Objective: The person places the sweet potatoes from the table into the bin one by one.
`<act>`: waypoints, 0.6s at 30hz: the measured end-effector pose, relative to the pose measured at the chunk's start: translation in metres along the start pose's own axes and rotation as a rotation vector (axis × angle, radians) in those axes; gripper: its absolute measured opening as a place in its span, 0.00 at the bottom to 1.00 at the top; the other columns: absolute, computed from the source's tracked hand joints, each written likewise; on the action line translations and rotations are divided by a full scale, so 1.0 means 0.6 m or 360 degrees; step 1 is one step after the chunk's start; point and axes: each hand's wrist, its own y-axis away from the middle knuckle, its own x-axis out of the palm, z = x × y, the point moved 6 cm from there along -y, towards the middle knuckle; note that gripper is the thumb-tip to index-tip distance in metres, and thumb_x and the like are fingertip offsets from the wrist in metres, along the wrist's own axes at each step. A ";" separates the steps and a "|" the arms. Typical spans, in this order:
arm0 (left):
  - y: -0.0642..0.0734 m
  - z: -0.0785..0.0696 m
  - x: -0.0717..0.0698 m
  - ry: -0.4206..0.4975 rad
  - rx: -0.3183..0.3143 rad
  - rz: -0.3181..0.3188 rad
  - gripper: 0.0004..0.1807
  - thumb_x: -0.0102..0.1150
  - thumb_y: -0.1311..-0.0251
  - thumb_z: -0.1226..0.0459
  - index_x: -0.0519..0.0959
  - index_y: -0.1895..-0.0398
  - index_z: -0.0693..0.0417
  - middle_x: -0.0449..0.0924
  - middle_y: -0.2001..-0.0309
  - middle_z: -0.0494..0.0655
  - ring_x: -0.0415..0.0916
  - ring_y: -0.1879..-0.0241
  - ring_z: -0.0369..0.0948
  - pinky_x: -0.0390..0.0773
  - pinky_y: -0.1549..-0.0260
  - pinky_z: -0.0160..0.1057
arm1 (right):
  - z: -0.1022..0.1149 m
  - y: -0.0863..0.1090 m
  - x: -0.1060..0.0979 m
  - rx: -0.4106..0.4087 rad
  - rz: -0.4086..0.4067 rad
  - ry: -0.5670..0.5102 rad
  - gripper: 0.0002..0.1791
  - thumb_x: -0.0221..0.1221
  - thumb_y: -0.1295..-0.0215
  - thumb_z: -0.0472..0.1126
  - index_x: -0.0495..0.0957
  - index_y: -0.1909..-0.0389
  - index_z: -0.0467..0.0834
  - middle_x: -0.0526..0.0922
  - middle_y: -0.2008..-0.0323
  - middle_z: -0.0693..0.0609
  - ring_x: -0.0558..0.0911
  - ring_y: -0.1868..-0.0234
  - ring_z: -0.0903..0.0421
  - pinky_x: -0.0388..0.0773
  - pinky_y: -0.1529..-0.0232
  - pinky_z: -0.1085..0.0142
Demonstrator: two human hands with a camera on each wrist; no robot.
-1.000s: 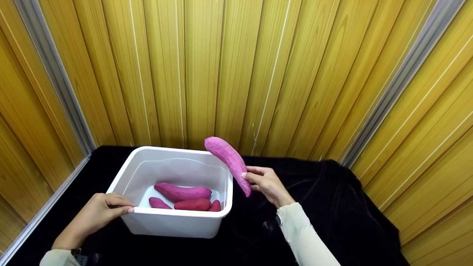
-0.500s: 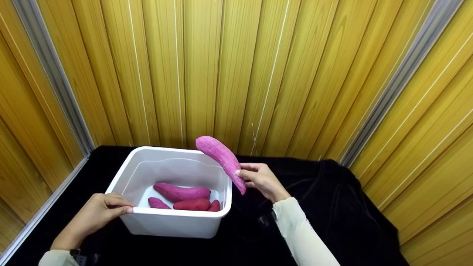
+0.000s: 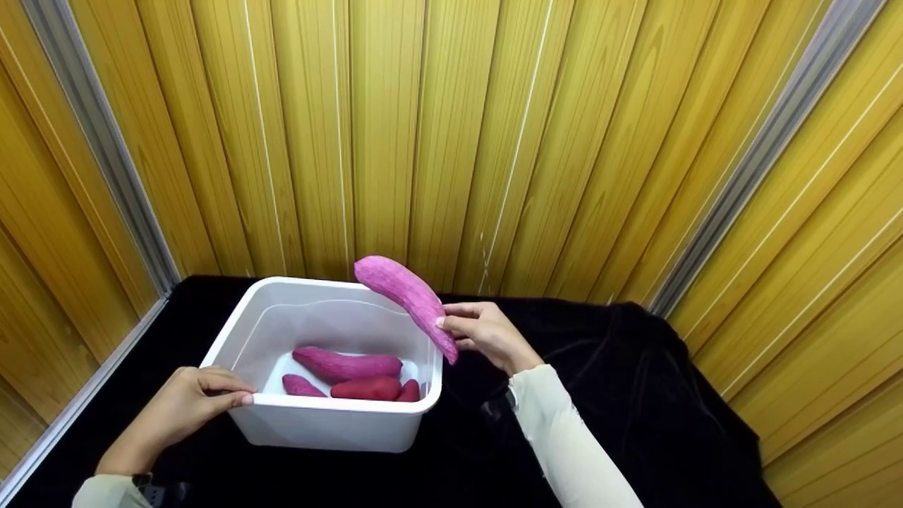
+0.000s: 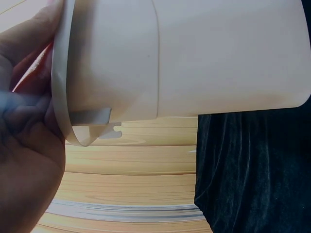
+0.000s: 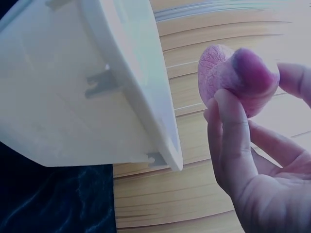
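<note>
My right hand (image 3: 490, 335) pinches a long purple sweet potato (image 3: 405, 293) near its lower, tapered end. The sweet potato slants up to the left over the right back corner of a white plastic tub (image 3: 331, 427). In the right wrist view, the sweet potato (image 5: 243, 77) is seen end-on between thumb and fingers, beside the tub's outer wall. My left hand (image 3: 194, 406) grips the tub's rim at the front left corner. Inside the tub lie a large purple sweet potato (image 3: 349, 365), a red one (image 3: 367, 388) and two smaller ones, partly hidden by the front rim.
The tub stands on a black velvet cloth (image 3: 578, 367) that covers the table. Yellow wood-look panels (image 3: 451, 141) rise behind and on both sides, with grey metal strips (image 3: 762, 162) at the corners.
My right hand has moved left and slightly up with the sweet potato, bringing its upper end over the tub's back rim. The left hand keeps its grip on the rim.
</note>
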 end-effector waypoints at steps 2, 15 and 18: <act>0.000 0.000 0.000 -0.0008 -0.0011 0.0007 0.05 0.73 0.56 0.69 0.88 0.75 0.51 0.87 0.73 0.41 0.75 0.67 0.21 0.71 0.69 0.18 | 0.002 -0.003 0.005 0.0008 0.0014 0.0000 0.27 0.63 0.41 0.36 0.72 0.42 0.29 0.84 0.61 0.46 0.84 0.63 0.56 0.82 0.56 0.61; -0.001 0.002 0.000 0.0034 0.0028 -0.0009 0.06 0.73 0.57 0.71 0.88 0.76 0.52 0.86 0.74 0.37 0.75 0.67 0.20 0.70 0.68 0.16 | 0.006 -0.021 0.034 0.0055 0.0063 0.0008 0.26 0.63 0.42 0.36 0.73 0.43 0.30 0.83 0.60 0.46 0.83 0.61 0.56 0.82 0.55 0.60; 0.000 0.003 0.001 0.0049 0.0023 -0.0009 0.06 0.73 0.57 0.72 0.88 0.76 0.52 0.86 0.74 0.37 0.75 0.67 0.20 0.70 0.68 0.16 | 0.005 -0.024 0.040 0.0059 0.0075 0.0004 0.26 0.63 0.43 0.36 0.74 0.43 0.30 0.83 0.60 0.46 0.83 0.61 0.56 0.81 0.54 0.60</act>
